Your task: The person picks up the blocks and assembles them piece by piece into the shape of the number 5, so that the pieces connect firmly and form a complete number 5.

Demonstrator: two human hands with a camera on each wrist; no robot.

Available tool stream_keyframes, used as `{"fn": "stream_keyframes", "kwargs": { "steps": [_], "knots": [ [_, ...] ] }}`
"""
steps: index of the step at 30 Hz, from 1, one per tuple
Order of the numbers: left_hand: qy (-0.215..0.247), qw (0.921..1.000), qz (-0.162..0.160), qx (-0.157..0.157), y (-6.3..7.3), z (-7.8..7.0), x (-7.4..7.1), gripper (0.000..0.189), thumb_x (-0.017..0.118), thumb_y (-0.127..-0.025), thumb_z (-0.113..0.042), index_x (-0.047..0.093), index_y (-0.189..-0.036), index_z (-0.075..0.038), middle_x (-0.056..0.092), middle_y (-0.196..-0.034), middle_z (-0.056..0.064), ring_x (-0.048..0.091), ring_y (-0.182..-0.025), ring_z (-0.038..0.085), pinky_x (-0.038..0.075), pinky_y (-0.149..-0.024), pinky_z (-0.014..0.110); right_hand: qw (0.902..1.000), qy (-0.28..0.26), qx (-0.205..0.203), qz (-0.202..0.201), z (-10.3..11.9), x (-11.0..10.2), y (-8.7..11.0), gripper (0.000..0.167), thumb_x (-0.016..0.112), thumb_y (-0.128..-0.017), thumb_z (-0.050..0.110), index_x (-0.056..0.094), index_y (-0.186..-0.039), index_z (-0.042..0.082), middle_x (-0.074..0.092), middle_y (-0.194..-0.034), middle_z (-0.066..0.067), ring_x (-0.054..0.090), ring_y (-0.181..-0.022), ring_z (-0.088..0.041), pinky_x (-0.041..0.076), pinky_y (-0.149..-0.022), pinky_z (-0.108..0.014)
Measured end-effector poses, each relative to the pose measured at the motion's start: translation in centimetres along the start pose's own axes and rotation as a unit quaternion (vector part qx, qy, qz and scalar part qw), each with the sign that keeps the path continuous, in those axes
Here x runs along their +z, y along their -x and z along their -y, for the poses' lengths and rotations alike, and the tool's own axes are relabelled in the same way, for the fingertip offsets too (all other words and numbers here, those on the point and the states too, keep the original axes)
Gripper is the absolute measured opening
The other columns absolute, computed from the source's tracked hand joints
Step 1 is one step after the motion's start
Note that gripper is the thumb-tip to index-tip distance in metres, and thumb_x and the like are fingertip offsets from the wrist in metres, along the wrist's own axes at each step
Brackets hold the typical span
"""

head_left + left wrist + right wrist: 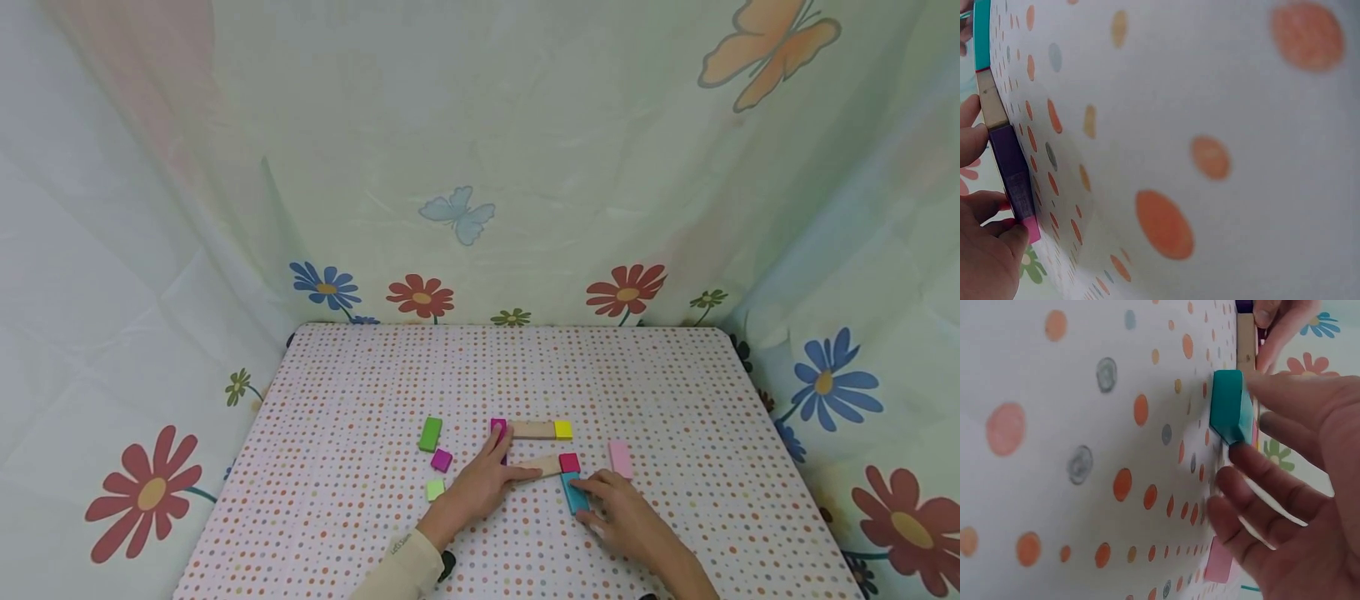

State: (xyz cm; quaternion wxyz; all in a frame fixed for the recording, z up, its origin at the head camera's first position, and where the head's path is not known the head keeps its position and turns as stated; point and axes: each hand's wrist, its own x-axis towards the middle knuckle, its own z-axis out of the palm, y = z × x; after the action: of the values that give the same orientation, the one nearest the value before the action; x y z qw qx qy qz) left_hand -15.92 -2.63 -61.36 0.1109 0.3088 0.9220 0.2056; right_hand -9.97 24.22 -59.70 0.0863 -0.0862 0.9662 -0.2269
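Note:
In the head view my left hand [480,483] lies over a row of blocks with its fingers stretched out. Its fingertips touch a magenta block [498,425] and the purple block [1013,162] joined to it. The thumb rests against a bare wooden block [542,467]. My right hand [622,512] pinches a teal block [1227,400] between thumb and fingers. That block's far end meets a red block [569,462], which sits at the end of the wooden block.
A second wooden block [533,430] runs from the magenta block to a yellow block [563,430]. On the left lie a green block [430,434], a small magenta block [442,460] and a light green block [435,490]. A pink block [620,460] lies on the right.

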Motion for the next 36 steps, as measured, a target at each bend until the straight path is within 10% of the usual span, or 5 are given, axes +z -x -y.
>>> {"fn": "stream_keyframes", "kwargs": {
  "steps": [9,18,36],
  "knots": [
    [0.003,1.0000,0.004,-0.003,0.0,0.0,-0.1,0.050,0.057,-0.108,-0.011,0.064,-0.143,-0.046,0.016,-0.179,0.016,0.014,-0.167,0.038,0.043,-0.125,0.048,0.9940,-0.038,-0.027,-0.099,-0.8,0.2,-2.3,0.023,0.073,-0.100,0.011,0.077,-0.123,0.009,0.072,-0.118,-0.002,0.066,-0.094,-0.007,0.058,-0.076,-0.022],
    [0.007,0.9999,0.007,-0.004,-0.1,0.0,0.1,0.050,0.056,-0.108,-0.010,0.065,-0.142,-0.046,0.015,-0.179,0.014,0.013,-0.167,0.037,0.042,-0.126,0.048,0.9961,-0.062,-0.005,-0.062,-0.7,0.5,-3.9,0.029,0.067,-0.103,0.007,0.074,-0.131,0.007,0.069,-0.142,-0.013,0.066,-0.132,-0.034,0.059,-0.105,-0.049],
    [0.007,1.0000,0.001,0.001,-0.2,0.3,0.3,0.050,0.055,-0.109,-0.010,0.065,-0.142,-0.046,0.014,-0.179,0.015,0.013,-0.167,0.037,0.040,-0.127,0.048,0.9956,-0.062,0.012,-0.070,-0.5,1.0,-4.9,0.024,0.064,-0.105,0.010,0.076,-0.126,0.007,0.072,-0.132,-0.013,0.069,-0.125,-0.033,0.059,-0.103,-0.051]
  ]
}}
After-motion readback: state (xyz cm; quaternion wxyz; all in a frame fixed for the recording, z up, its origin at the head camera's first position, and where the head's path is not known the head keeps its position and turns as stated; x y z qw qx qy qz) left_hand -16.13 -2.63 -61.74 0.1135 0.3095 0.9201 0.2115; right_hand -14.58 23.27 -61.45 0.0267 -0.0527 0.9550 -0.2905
